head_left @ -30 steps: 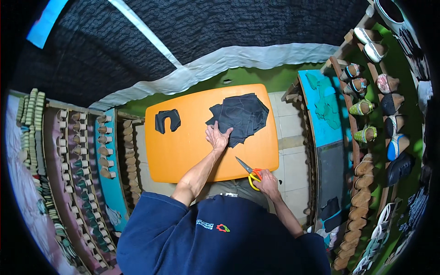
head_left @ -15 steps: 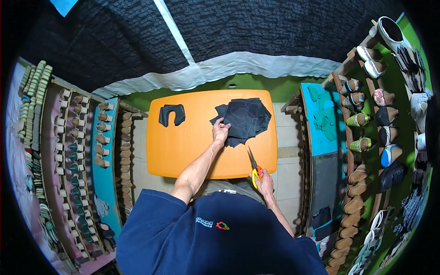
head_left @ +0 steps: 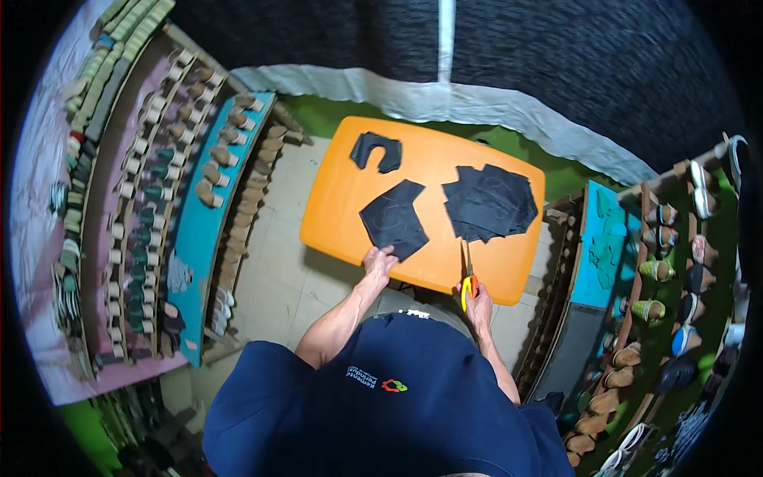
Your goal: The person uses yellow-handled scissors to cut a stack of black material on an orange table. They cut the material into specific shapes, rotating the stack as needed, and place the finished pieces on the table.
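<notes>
My left hand [head_left: 379, 262] pinches the near edge of a black five-sided fabric piece [head_left: 395, 220], which lies over the front part of the orange table [head_left: 334, 207]. In my right hand [head_left: 478, 304] is a pair of scissors [head_left: 468, 285] with red and yellow handles. Their blades point away from me, over the table's front edge and just short of a pile of black fabric pieces [head_left: 491, 204] on the right. A U-shaped stack of cut black pieces [head_left: 377, 153] rests near the far left corner.
Racks of wooden shoe lasts [head_left: 254, 183] stand on the left beside a blue board [head_left: 208, 226]. To the right, a blue surface holds green cut scraps [head_left: 606, 238], and shelves carry sandals and shoes [head_left: 656, 270]. A dark curtain [head_left: 556, 71] hangs behind the table.
My left hand has drawn one black piece off the pile, leftward and toward me. The scissors stay in my right hand, now over the table's edge. My view has turned.
</notes>
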The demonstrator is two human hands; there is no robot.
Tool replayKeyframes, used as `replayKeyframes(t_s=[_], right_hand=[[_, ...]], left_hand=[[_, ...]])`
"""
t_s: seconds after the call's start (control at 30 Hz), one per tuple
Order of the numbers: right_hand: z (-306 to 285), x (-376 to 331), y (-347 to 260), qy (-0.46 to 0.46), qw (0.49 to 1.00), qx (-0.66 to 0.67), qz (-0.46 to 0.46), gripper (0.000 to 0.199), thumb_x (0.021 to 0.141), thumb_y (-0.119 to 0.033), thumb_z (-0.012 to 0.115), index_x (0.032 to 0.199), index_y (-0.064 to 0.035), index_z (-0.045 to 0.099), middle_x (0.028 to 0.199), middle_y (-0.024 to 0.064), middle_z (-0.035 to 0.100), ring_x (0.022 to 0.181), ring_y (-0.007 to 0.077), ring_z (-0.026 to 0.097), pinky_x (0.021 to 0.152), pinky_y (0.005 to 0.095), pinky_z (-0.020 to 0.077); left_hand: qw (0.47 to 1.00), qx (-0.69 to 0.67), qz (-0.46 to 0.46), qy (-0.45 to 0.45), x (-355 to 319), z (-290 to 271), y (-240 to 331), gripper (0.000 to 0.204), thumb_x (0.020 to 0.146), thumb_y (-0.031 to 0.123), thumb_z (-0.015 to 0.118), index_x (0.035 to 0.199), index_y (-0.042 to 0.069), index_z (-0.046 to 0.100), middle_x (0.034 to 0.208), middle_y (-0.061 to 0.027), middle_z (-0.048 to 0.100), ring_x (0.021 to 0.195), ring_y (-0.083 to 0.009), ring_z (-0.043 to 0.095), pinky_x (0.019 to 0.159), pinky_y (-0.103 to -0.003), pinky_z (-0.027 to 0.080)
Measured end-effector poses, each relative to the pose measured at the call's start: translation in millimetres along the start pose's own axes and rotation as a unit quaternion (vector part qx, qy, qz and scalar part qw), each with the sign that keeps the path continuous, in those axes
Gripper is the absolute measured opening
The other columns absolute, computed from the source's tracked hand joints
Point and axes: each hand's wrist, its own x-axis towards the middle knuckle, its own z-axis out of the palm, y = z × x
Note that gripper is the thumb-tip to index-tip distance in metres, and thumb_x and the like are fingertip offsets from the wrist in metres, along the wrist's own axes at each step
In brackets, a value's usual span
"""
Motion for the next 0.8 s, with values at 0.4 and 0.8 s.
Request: replayKeyframes(t_s=[0.4,0.8], right_hand=[[65.9,-71.5,-49.0,-0.014,0.999,-0.041,-0.013,0.052,0.083,-0.048,0.079,0.104,-0.0023,0.067,0.080,0.0134,0.068,0.071,0.0236,0.064,0.067,0.0381,0.0496],[100.0,-150.8,-67.0,-0.041,0.995,-0.009,0.092,0.059,0.079,-0.058,0.079,0.082,-0.0027,0.059,0.067,0.0078,0.057,0.065,0.0171,0.052,0.062,0.0360,0.0447]], left_hand=[[0.994,0.044,-0.053,-0.082,8.7,-39.9,36.0,0.070,0.078,0.022,0.086,0.127,-0.005,0.045,0.125,-0.0265,0.057,0.111,-0.0377,0.064,0.092,-0.042,0.059],[0.934,0.113,-0.111,-0.322,17.7,-36.9,68.0,0.053,0.082,-0.006,0.063,0.133,0.008,0.063,0.098,-0.0119,0.058,0.086,-0.0211,0.060,0.084,-0.031,0.057]])
